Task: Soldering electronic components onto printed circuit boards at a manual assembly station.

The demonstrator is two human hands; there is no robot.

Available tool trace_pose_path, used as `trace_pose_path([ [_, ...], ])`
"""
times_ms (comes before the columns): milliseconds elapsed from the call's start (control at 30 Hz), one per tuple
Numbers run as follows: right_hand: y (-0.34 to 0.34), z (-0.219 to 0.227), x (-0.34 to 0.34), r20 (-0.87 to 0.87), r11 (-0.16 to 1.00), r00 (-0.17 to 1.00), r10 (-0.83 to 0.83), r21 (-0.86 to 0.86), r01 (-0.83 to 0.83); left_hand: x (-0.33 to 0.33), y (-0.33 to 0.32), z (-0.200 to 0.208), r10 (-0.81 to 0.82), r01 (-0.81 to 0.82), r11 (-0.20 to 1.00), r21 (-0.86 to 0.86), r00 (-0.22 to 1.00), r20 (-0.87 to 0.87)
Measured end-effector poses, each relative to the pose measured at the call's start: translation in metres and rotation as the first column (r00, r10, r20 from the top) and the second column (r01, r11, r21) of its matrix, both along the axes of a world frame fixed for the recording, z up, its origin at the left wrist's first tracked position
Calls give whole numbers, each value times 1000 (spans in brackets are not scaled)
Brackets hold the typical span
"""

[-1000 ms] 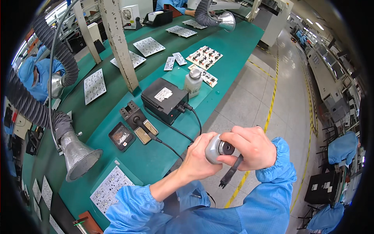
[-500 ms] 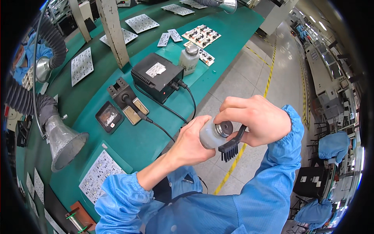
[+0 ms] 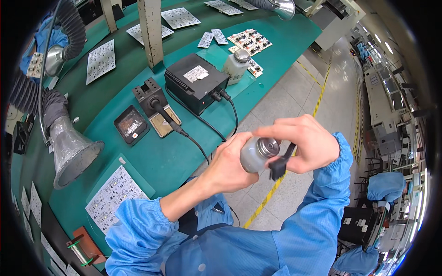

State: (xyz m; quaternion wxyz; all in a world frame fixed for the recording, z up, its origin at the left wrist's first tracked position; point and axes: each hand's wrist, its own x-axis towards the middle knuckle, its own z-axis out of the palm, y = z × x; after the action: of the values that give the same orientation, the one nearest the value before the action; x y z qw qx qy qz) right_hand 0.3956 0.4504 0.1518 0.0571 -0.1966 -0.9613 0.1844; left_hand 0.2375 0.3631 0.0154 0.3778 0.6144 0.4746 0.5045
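My left hand (image 3: 230, 162) is wrapped round a small translucent bottle (image 3: 252, 157) with a silver metal cap (image 3: 268, 146), tilted so that the cap faces right. Beside the cap, my right hand (image 3: 307, 141) grips a black brush (image 3: 279, 168) between thumb and fingers. The brush's bristles point down and are blurred. My right index finger reaches across the top of the bottle, its tip smeared by motion. Both hands are above the floor, just off the table's edge. On the green table (image 3: 177, 158), a printed circuit board (image 3: 116, 195) lies near my left sleeve.
A black soldering station (image 3: 195, 79) stands on the table with its iron (image 3: 168, 117) in a holder. Behind it is another metal-capped bottle (image 3: 236, 66). A square dark tray (image 3: 131, 124), solder spool (image 3: 80, 253) and fume hose funnel (image 3: 76, 154) are at the left.
The view has shifted slightly, moving the table things right in the picture. The brush has turned, its bristles now smeared. My right index finger has moved over the bottle's shoulder. Both holds are kept.
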Motion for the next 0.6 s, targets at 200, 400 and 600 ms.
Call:
trace_pose_path([
  [200, -5, -9, 2, 66, 999, 997, -40, 9, 39, -1, -2, 3, -10, 10, 1000, -2, 1000, 12],
  [400, -8, -5, -3, -43, 996, 997, -56, -77, 53, -1, -5, 3, -21, 20, 1000, 14, 996, 87],
  [600, -12, -15, 0, -36, 963, 995, -96, 251, 102, 3, -10, 5, -43, 43, 999, 30, 999, 0],
])
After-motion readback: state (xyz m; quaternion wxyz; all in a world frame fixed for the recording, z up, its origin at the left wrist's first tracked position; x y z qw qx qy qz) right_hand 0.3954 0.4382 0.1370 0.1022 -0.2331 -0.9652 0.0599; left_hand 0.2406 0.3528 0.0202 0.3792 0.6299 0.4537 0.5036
